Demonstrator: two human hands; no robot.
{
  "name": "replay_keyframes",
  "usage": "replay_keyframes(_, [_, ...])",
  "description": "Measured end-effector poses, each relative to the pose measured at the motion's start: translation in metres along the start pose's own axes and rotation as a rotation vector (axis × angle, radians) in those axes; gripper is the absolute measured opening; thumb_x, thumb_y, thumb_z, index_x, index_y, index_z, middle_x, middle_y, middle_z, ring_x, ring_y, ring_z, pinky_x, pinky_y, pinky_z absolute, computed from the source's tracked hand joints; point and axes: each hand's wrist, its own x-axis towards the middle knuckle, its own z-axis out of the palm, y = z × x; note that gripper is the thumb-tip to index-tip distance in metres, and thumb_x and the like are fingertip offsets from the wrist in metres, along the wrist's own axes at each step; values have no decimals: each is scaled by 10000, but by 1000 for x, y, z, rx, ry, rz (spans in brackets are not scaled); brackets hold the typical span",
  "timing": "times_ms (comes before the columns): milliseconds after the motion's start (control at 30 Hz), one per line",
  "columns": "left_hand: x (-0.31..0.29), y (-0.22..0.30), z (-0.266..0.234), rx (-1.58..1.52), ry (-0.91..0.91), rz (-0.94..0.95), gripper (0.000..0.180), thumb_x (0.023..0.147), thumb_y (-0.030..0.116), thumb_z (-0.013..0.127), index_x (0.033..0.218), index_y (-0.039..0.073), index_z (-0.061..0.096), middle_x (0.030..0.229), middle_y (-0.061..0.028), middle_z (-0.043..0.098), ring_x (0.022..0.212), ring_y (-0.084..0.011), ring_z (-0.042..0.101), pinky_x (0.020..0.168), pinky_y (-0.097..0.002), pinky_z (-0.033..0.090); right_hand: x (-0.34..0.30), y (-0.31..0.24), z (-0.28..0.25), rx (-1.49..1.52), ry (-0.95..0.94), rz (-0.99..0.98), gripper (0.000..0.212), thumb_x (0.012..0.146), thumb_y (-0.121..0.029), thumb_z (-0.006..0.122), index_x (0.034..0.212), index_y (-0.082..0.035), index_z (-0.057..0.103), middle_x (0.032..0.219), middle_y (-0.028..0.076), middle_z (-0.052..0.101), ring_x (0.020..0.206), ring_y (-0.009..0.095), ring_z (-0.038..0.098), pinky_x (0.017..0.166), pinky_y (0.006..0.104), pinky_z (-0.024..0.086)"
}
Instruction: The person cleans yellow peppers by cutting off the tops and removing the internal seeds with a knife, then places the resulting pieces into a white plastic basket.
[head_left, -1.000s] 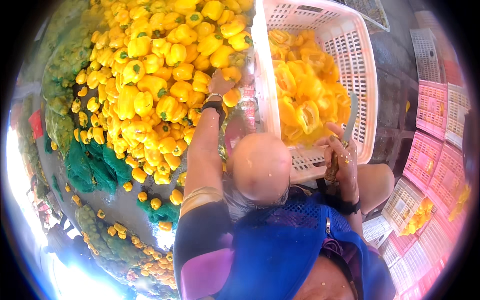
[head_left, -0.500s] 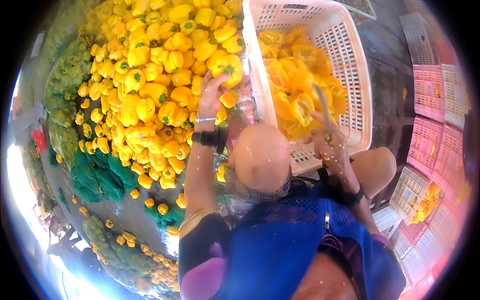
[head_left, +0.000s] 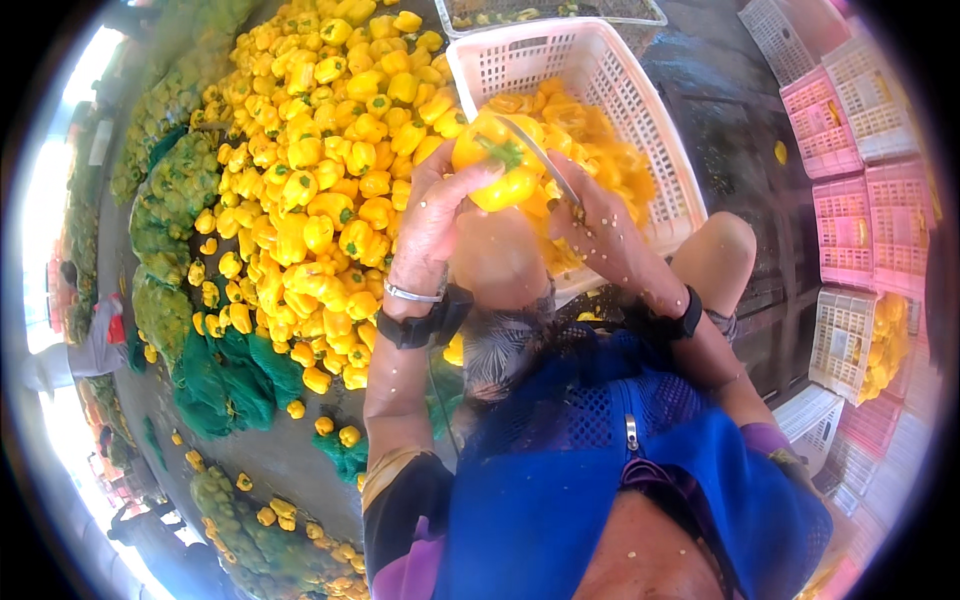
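Note:
My left hand (head_left: 428, 215) is closed around a whole yellow bell pepper (head_left: 482, 140), its green stem facing up, above the near left side of a white plastic crate (head_left: 648, 110). In my right hand (head_left: 600, 228) is a knife (head_left: 545, 160). Its blade lies against or just over the pepper, close to the stem; how deep it goes, if at all, I cannot tell. Pale seeds stick to my hands and forearms. Cut yellow pepper pieces (head_left: 610, 160) fill much of the crate. To the left spreads a big heap of whole yellow peppers (head_left: 320, 205).
Green netting (head_left: 230, 380) and filled mesh sacks (head_left: 178, 225) border the heap at left. Pink crates (head_left: 838, 225) and white ones stand stacked at right, one white crate (head_left: 838, 340) holding yellow pieces. Another crate (head_left: 560, 18) sits beyond mine. My bare knees flank the near side.
My left hand has lifted a pepper off the heap and brought it right, over the crate. My right hand has moved left, bringing the knife to the pepper. The whole view has shifted.

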Motion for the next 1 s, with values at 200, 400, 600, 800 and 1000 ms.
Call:
replay_keyframes(200, [-19,-7,38,116,-157,-10,461,762,124,709,1166,-31,550,1041,-93,645,933,-164,634,850,-288,497,-26,7,-15,30,-36,-35,444,820,-11,562,1248,16,451,918,238,621,878,386,630,750,393,502])
replay_keyframes(400, [-29,-45,46,480,-101,198,467,754,98,720,1171,-24,551,1076,-88,631,964,-160,611,878,-293,472,-33,29,-11,-44,10,-119,404,795,-10,579,1183,16,467,959,226,633,903,393,624,749,389,506])
replay_keyframes(600, [-46,-8,60,-372,-67,116,378,784,129,694,1120,6,572,1045,-85,634,900,-173,623,734,-330,514,-75,105,4,11,146,147,341,861,-132,566,1154,29,500,734,159,620,568,260,600,526,355,477])
replay_keyframes(800, [-47,-11,62,229,23,377,432,773,60,733,1150,27,525,1055,-68,614,959,-163,616,811,-302,517,-56,21,-45,791,-84,560,393,899,-323,571,1134,-9,544,683,82,607,412,72,456,387,216,365])
replay_keyframes(1000, [-63,-42,91,969,121,697,506,722,7,728,1155,21,467,1169,-91,551,1043,-191,578,893,-299,475,-54,-21,-49,1005,-11,490,372,861,-353,644,1022,-26,568,735,63,606,430,64,461,385,196,359])
